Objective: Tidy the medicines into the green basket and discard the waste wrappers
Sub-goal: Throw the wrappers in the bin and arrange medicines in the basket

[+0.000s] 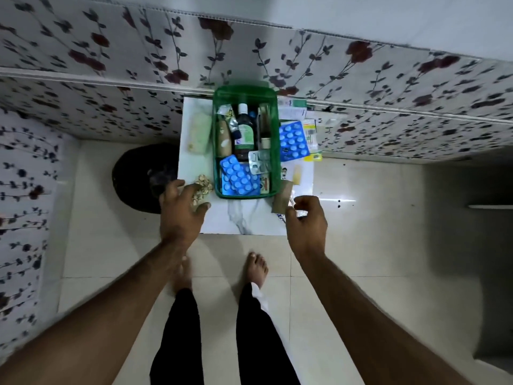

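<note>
The green basket (245, 91) stands on a small white marble-topped table (241, 218), holding a dark syrup bottle (244, 129), a blue blister pack (240, 180), a silver strip (259, 162) and other medicines. Another blue blister pack (293, 138) lies right of the basket among papers and cartons. My left hand (181, 209) is closed over a crumpled beige wrapper (202, 187) at the table's left edge. My right hand (306, 220) pinches a shiny wrapper (293, 202) beside a brown paper piece (281, 197) at the right front.
A dark round bin (144, 176) sits on the floor left of the table. A pale green pouch (199, 129) lies left of the basket. Flower-patterned bedding (388, 107) surrounds the table at the back and left. My bare feet (256, 269) stand on pale tiles below.
</note>
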